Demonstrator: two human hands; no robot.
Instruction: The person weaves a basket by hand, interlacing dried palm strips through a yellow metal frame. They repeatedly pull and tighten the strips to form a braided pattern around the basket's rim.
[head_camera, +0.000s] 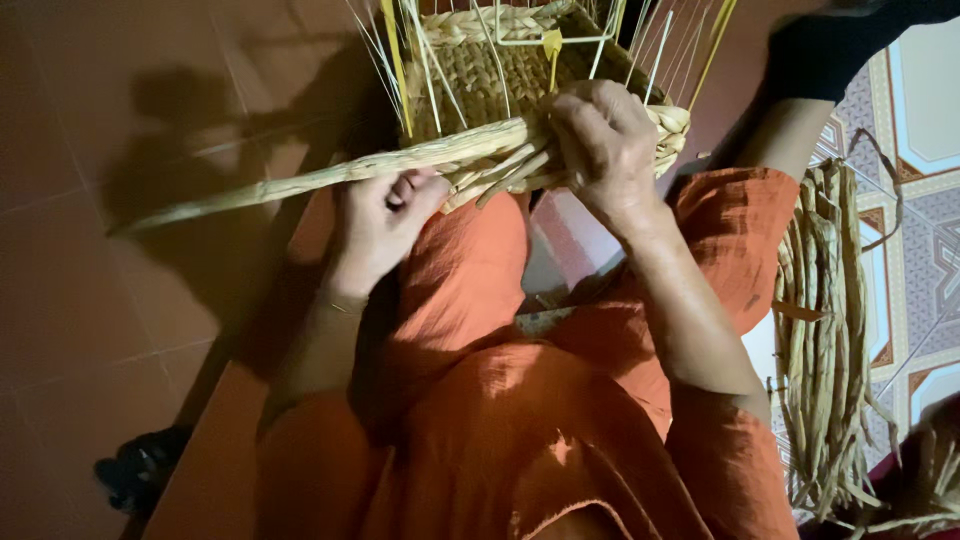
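A half-woven straw basket (490, 75) rests on my knees, with thin pale wire uprights (425, 60) standing out of its rim. My left hand (380, 220) is closed around a long twisted straw strand (300, 183) that runs out to the left over the floor. My right hand (605, 145) presses down on the basket's braided rim (672, 122), fingers curled over the strand ends there. I wear orange clothes (480, 400).
A bundle of dried straw strands (825, 330) lies on the patterned tile floor (920, 210) at the right. A dark-socked foot (840, 45) shows at the top right. Red-brown tiles (100, 280) cover the left; a dark object (140, 465) sits at the bottom left.
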